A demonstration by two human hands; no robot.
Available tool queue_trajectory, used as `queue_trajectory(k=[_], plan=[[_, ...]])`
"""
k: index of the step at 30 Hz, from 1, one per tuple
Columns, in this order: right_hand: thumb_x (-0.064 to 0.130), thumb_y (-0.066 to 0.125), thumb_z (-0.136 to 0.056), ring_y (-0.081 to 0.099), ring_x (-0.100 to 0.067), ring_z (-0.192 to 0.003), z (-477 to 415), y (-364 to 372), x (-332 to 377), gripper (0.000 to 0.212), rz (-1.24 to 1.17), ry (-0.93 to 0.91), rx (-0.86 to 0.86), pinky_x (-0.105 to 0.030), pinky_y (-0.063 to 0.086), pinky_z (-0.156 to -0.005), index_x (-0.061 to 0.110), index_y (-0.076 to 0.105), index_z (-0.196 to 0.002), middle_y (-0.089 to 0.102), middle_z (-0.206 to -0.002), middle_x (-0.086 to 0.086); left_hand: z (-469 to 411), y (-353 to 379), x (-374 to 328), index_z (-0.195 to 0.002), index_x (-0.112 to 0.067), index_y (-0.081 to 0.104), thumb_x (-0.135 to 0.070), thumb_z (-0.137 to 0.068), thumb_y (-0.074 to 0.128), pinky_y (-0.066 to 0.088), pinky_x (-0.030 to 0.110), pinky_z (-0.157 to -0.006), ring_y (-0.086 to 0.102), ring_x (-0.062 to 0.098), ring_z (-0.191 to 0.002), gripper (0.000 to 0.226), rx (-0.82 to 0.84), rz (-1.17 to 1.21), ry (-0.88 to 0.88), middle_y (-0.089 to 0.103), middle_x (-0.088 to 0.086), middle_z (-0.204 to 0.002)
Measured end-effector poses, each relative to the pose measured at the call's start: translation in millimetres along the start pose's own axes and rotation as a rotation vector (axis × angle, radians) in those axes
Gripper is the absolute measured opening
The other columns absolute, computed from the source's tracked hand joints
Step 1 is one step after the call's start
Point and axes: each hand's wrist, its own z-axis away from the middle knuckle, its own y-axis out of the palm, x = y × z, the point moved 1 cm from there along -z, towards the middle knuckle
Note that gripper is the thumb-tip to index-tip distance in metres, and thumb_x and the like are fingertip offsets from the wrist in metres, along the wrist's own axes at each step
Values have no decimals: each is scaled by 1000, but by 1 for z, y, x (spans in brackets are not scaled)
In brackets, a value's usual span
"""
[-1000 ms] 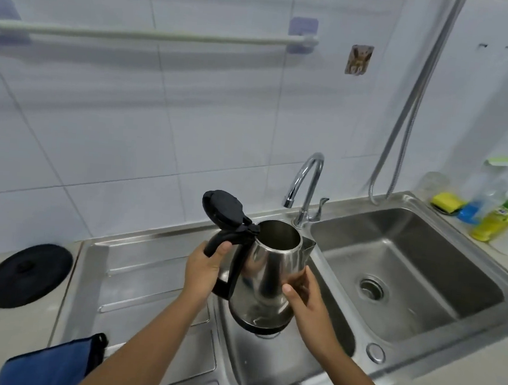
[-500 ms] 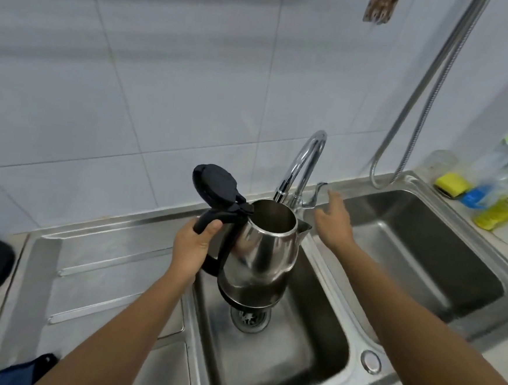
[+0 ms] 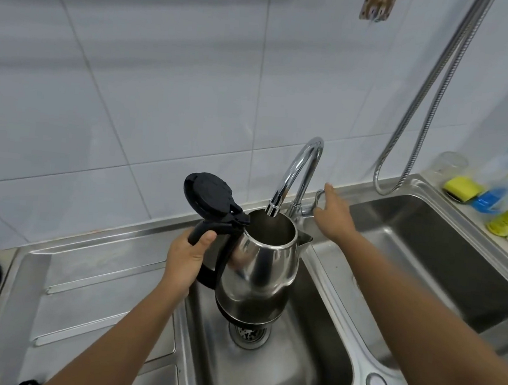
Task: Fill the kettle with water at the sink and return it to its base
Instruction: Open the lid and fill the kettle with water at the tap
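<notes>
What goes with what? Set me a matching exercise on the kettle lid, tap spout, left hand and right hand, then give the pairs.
1. kettle lid
2. tap spout
3. left hand
4. right hand

A. at the tap lever
B. flipped open
C. gripping the black handle
D. just over the kettle's open mouth

Pairs: 1-B, 2-D, 3-C, 4-A

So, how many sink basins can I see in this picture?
2. The left basin lies under the kettle, which the left hand holds below the tap. The right basin lies beyond the right hand, near the sponge.
</notes>
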Motion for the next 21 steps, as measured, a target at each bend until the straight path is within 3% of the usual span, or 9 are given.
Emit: queue_trajectory(k=[6, 9, 14, 21], plan=[[9, 50, -97, 26, -33, -151, 2, 0, -3, 67, 19, 20, -6, -46, 26, -122, 13, 25, -160, 32, -164, -7, 3, -2, 8, -81, -28, 63, -69, -63, 62, 45, 27, -71, 60, 18, -77, 44, -17, -3, -43, 62, 0, -80], [9, 50, -96, 34, -33, -147, 10, 3, 0, 61, 29, 19, -56, -47, 33, -117, 12, 33, -156, 39, -160, -8, 2, -1, 9, -82, -30, 62, -57, -80, 62, 44, 25, -68, 59, 19, -78, 28, -29, -9, -46, 61, 3, -79], [4, 47, -92, 37, -32, -145, 36, 16, -9, 66, 44, 3, -90, -45, 34, -116, 10, 32, -156, 35, -162, -9, 2, 0, 3, -81, -29, 62, -75, -55, 54, 46, 25, -70, 61, 14, -76, 54, -25, -33, -43, 62, 0, -80], [8, 44, -96, 34, -30, -148, 44, 7, -11, 63, 136, -26, -27, -44, 33, -115, 11, 29, -158, 30, -165, -7, 4, -1, 7, -86, -20, 63, -78, -57, 54, 48, 35, -78, 63, 21, -82, 65, -17, -93, -21, 65, 4, -85]])
